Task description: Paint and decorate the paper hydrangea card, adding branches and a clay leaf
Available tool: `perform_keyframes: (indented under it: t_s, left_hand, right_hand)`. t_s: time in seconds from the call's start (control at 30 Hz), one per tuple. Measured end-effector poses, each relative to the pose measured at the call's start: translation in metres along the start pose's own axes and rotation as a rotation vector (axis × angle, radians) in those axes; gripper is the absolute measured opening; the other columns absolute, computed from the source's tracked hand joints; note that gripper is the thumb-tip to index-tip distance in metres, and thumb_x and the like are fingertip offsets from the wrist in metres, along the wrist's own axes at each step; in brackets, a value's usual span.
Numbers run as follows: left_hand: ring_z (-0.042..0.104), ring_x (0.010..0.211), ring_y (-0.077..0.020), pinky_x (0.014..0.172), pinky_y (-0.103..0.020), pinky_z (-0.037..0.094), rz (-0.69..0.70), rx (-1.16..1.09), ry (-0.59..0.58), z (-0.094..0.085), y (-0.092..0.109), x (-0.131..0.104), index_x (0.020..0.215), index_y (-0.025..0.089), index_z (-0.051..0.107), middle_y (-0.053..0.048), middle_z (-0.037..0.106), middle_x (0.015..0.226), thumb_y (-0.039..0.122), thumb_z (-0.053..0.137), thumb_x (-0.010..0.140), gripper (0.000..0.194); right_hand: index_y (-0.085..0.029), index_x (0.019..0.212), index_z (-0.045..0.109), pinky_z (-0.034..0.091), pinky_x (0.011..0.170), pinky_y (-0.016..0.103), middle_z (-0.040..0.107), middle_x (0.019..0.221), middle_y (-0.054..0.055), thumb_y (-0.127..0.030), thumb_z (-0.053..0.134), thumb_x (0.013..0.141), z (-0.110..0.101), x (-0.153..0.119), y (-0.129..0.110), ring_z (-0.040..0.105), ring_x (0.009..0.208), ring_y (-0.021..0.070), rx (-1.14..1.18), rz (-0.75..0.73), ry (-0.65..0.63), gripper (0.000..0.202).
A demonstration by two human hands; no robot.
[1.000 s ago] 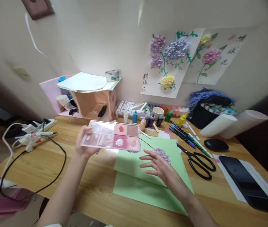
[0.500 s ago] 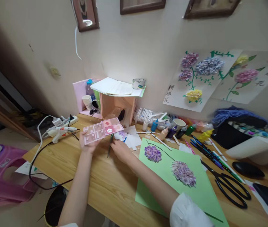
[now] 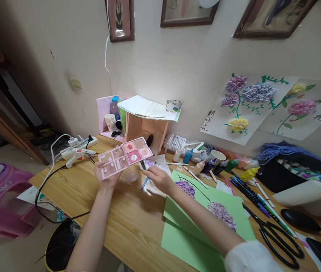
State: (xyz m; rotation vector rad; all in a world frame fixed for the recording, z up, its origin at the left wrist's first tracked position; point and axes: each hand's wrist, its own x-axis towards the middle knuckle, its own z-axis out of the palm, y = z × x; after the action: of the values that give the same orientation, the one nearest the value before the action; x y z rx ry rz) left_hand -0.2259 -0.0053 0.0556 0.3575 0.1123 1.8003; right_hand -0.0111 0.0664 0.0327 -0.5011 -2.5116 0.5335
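Observation:
My left hand holds up an open palette with a clear compartmented lid half and a half of pink and red pans. Right of it, my right hand pinches a thin brush, its dark tip just below the pink pans. White paper pieces lie behind that hand, and something with purple marks shows beside the brush. Under my right forearm is green paper with two purple textured flowers.
A glue gun and power strip lie at the left, with trailing cables. Paint bottles, a white cup, pens and large black scissors are at the right. A pink stool stands left of the table.
My right hand has moved right and lifted, with the brush now pointing up toward the pans. The palette is tilted more toward the camera. The view has shifted, and the green paper's lower part looks folded or raised.

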Motion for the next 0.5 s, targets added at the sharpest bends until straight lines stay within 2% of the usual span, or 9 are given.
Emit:
perform_keyframes:
  t_s: [0.03, 0.1, 0.13, 0.2, 0.27, 0.33, 0.4, 0.5]
  left_hand:
    - [0.055, 0.117, -0.0315, 0.100, -0.052, 0.040, 0.017, 0.003, 0.001, 0.001, 0.001, 0.000, 0.130, 0.014, 0.046, -0.014, 0.064, 0.118, 0.027, 0.045, 0.062, 0.069]
    - [0.055, 0.117, -0.0311, 0.099, -0.051, 0.041, 0.027, 0.026, 0.005, 0.003, 0.001, -0.001, 0.129, 0.016, 0.047, -0.013, 0.064, 0.119, 0.027, 0.046, 0.062, 0.068]
    - [0.056, 0.117, -0.0311, 0.099, -0.052, 0.042, 0.016, 0.043, 0.008, 0.005, -0.002, -0.001, 0.129, 0.017, 0.047, -0.013, 0.064, 0.119, 0.027, 0.045, 0.063, 0.067]
    - [0.056, 0.116, -0.0316, 0.099, -0.053, 0.042, -0.048, 0.085, 0.025, 0.010, -0.015, -0.001, 0.130, 0.017, 0.047, -0.013, 0.064, 0.119, 0.025, 0.044, 0.063, 0.067]
    - [0.057, 0.114, -0.0326, 0.098, -0.054, 0.042, -0.144, 0.137, 0.065, 0.019, -0.038, -0.003, 0.131, 0.016, 0.046, -0.013, 0.064, 0.117, 0.024, 0.043, 0.063, 0.068]
    - [0.058, 0.112, -0.0333, 0.096, -0.054, 0.043, -0.244, 0.195, 0.110, 0.029, -0.067, -0.007, 0.132, 0.014, 0.046, -0.014, 0.066, 0.115, 0.023, 0.043, 0.064, 0.068]
    - [0.059, 0.111, -0.0339, 0.095, -0.054, 0.044, -0.334, 0.241, 0.129, 0.039, -0.097, -0.013, 0.132, 0.014, 0.046, -0.014, 0.066, 0.114, 0.022, 0.044, 0.065, 0.067]
    - [0.059, 0.110, -0.0344, 0.093, -0.054, 0.046, -0.454, 0.257, 0.117, 0.050, -0.136, -0.023, 0.131, 0.015, 0.047, -0.013, 0.066, 0.114, 0.023, 0.046, 0.066, 0.066]
  right_hand:
    - [-0.021, 0.098, 0.064, 0.051, 0.080, 0.041, 0.065, 0.092, 0.011, -0.021, 0.037, 0.093, -0.015, -0.020, 0.000, 0.061, 0.090, 0.0223, 0.001, 0.009, 0.086, 0.027]
    - [-0.028, 0.101, 0.063, 0.052, 0.073, 0.039, 0.065, 0.091, 0.007, -0.025, 0.045, 0.091, -0.047, -0.067, -0.002, 0.063, 0.085, 0.0219, 0.036, 0.005, 0.441, 0.021]
    - [-0.029, 0.101, 0.063, 0.052, 0.071, 0.038, 0.066, 0.089, 0.005, -0.023, 0.048, 0.090, -0.064, -0.091, -0.006, 0.064, 0.083, 0.0215, 0.050, 0.025, 0.573, 0.019]
    - [-0.027, 0.100, 0.063, 0.051, 0.069, 0.037, 0.066, 0.082, 0.004, -0.023, 0.049, 0.090, -0.096, -0.138, -0.015, 0.065, 0.076, 0.0211, 0.066, 0.106, 0.747, 0.018]
    - [-0.025, 0.100, 0.063, 0.050, 0.065, 0.036, 0.066, 0.081, 0.003, -0.024, 0.049, 0.090, -0.123, -0.176, -0.025, 0.065, 0.066, 0.0189, 0.051, 0.230, 0.855, 0.017]
    - [-0.024, 0.100, 0.064, 0.050, 0.068, 0.037, 0.067, 0.081, 0.003, -0.025, 0.050, 0.090, -0.139, -0.204, -0.033, 0.066, 0.066, 0.0194, 0.062, 0.311, 0.896, 0.017]
    - [-0.024, 0.100, 0.064, 0.051, 0.071, 0.039, 0.067, 0.084, 0.004, -0.026, 0.049, 0.091, -0.146, -0.220, -0.038, 0.067, 0.070, 0.0204, 0.058, 0.336, 0.927, 0.018]
    - [-0.024, 0.098, 0.066, 0.051, 0.073, 0.038, 0.067, 0.088, 0.005, -0.029, 0.050, 0.090, -0.143, -0.232, -0.039, 0.066, 0.080, 0.0217, -0.013, 0.318, 0.916, 0.019]
